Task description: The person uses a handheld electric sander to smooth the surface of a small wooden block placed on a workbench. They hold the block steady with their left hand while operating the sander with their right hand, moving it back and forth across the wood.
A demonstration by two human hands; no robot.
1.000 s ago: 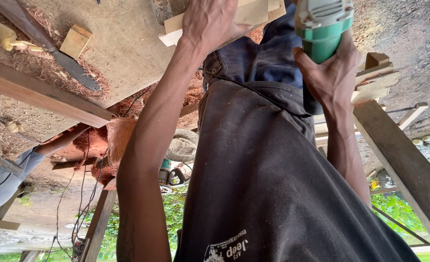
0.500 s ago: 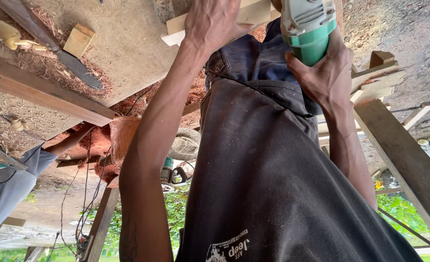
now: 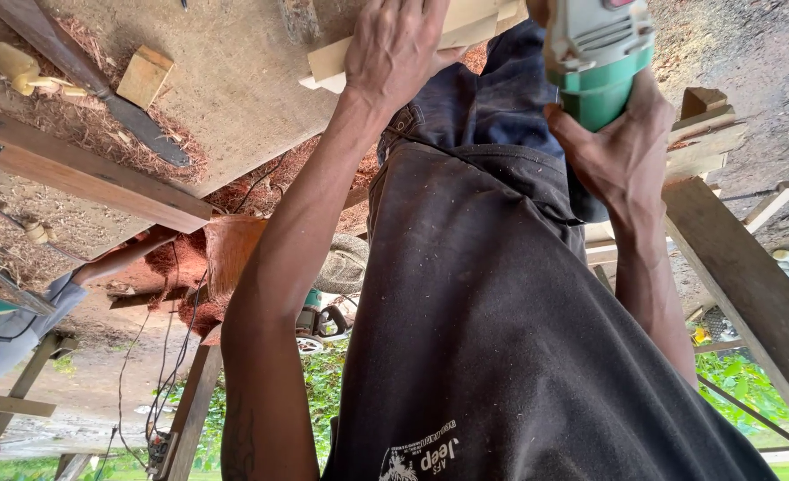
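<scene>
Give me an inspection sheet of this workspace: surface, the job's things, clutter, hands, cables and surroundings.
Surface: workbench board, dusty, with reddish shavings heaped along its edge.
Job's things: pale wood piece lying on the board; green and grey power tool just right of it.
Clutter: small wood block, long dark blade, pale handle-shaped object.
Hands: left hand lies flat on the pale wood piece; right hand grips the power tool's body.
Cables: thin dark cables hang below the bench edge.
Surroundings: another person's arm at left, slanted timber beam at right, greenery beyond.
</scene>
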